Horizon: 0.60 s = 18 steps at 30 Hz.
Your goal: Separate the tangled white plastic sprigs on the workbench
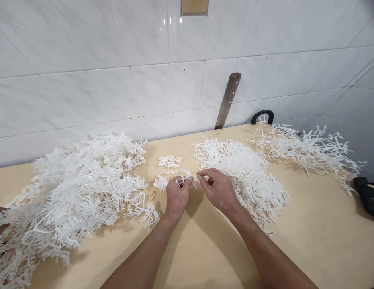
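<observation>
White branched piece [181,178] in hand, in the gap between two piles.
The left hand [177,198] pinches it; the right hand [218,189] has its fingertips together at the piece's side, grip unclear. The left pile [93,184] reaches the desk's [322,237] far edge; the right pile [241,168] is beside the right hand. Open surface spans from between the forearms toward the desk's right edge.

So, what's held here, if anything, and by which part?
The left hand holds a white sprig; the gripped part is mostly hidden. Whether the right hand, close beside it, also grips it is unclear.
</observation>
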Available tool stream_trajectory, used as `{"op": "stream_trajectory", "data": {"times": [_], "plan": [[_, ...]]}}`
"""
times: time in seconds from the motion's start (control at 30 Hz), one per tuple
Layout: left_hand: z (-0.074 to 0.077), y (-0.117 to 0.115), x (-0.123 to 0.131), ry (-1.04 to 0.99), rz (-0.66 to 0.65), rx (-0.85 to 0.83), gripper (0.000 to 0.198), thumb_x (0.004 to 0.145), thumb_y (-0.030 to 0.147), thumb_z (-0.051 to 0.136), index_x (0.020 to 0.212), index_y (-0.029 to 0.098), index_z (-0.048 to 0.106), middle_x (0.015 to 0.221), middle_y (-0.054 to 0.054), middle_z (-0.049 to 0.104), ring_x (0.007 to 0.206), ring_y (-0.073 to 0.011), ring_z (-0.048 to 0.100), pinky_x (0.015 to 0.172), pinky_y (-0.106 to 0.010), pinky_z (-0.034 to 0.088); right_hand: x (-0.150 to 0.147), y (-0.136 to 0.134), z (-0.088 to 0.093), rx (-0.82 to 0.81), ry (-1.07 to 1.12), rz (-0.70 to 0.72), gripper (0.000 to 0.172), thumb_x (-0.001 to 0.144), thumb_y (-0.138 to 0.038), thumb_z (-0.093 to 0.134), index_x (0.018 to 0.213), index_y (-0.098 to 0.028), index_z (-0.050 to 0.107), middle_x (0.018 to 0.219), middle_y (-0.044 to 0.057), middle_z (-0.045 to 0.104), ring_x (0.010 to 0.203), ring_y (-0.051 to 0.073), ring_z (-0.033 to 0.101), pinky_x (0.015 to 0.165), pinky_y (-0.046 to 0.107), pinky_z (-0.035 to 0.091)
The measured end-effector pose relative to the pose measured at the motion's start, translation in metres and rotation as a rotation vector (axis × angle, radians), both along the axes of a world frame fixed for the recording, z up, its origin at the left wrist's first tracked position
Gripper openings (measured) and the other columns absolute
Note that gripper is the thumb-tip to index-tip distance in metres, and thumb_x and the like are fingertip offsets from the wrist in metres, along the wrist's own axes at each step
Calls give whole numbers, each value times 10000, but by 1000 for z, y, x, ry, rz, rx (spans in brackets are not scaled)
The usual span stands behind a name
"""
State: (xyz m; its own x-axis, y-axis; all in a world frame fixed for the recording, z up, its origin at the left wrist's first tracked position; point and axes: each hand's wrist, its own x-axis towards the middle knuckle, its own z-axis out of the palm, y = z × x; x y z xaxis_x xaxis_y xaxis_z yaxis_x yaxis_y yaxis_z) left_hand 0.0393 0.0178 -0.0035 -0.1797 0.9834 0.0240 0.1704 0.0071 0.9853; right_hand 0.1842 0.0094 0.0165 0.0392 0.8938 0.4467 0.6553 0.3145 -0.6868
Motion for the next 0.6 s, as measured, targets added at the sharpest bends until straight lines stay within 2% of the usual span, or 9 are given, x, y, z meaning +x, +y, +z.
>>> {"op": "stream_trajectory", "data": {"times": [0.17, 0.2, 0.3, 0.37, 0.5, 0.6], "plan": [[-1, 0, 1, -6, 24, 4, 410, 744, 448, 680, 563, 204, 403, 536, 63, 364, 537, -100, 321, 538, -242, 290, -4, 0, -3, -121, 88, -127, 140, 836, -330, 617, 836, -194, 649, 580, -23, 599, 457, 123, 498, 508, 268, 426], [-1, 0, 1, -6, 24, 4, 410, 744, 449, 680, 563, 204, 406, 537, 63, 363, 537, -100, 321, 539, -242, 288, -4, 0, -3, -116, 92, -117, 140, 835, -332, 621, 821, -195, 650, 599, -17, 609, 464, 121, 502, 511, 268, 429], [-2, 0, 1, 3, 30, 13, 404, 752, 446, 673, 569, 202, 408, 542, 64, 358, 542, -101, 321, 544, -243, 287, -4, 1, -4, -59, 86, -31, 131, 850, -292, 598, 814, -202, 687, 849, 34, 695, 551, 115, 554, 584, 276, 471], [-2, 1, 1, 9, 26, 19, 405, 758, 449, 665, 575, 204, 398, 550, 64, 354, 549, -101, 319, 549, -243, 290, -5, 1, -5, -43, 91, 11, 145, 864, -269, 577, 849, -212, 709, 938, 44, 702, 590, 117, 573, 614, 279, 488], [-3, 1, 1, 17, 9, 17, 405, 759, 460, 657, 579, 204, 401, 554, 62, 351, 555, -104, 326, 558, -247, 291, -6, 2, -5, -38, 76, 40, 147, 864, -253, 574, 838, -216, 714, 916, 46, 702, 628, 131, 588, 620, 277, 497], [-3, 1, 1, 29, 10, 17, 403, 755, 454, 657, 575, 201, 400, 555, 61, 360, 555, -102, 329, 565, -248, 291, -5, 2, -6, -71, 55, 45, 140, 854, -255, 575, 795, -206, 693, 884, 40, 694, 579, 118, 556, 604, 276, 490]]}}
